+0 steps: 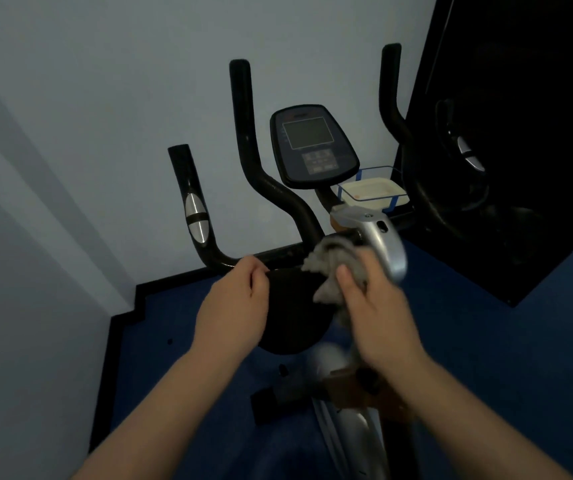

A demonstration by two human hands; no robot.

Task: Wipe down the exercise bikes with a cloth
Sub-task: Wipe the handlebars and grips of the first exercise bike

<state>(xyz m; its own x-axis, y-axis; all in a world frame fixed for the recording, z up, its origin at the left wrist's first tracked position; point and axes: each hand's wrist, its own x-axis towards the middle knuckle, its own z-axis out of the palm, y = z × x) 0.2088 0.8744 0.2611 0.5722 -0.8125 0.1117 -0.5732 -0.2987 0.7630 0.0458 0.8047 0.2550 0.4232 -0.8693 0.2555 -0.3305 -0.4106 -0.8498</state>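
Grey cloth (333,268) is bunching in the right hand (371,306) just right of centre frame, fingers and thumb curling round it and pressing it against the bike's crossbar, beside the silver stem housing (382,237). Motion is blurring that hand, so how firmly it is gripping is hard to tell. The left hand (236,303) is sitting left of centre, fingers curling onto the rim of the black saddle (292,317), seemingly steadying it.

To wipe well here, I would judge it best to be folding the cloth flatter, wrapping it round the bar and drawing it along in full strokes rather than dabbing, while the other hand is bracing the frame.

Outward, the exercise bike (271,192) is filling the middle: black handlebars are rising toward the upper frame, and the console (313,147) is sitting between them. A pale tray (375,192) is resting just right of the console. Blue floor (520,341) is spreading toward the lower right.
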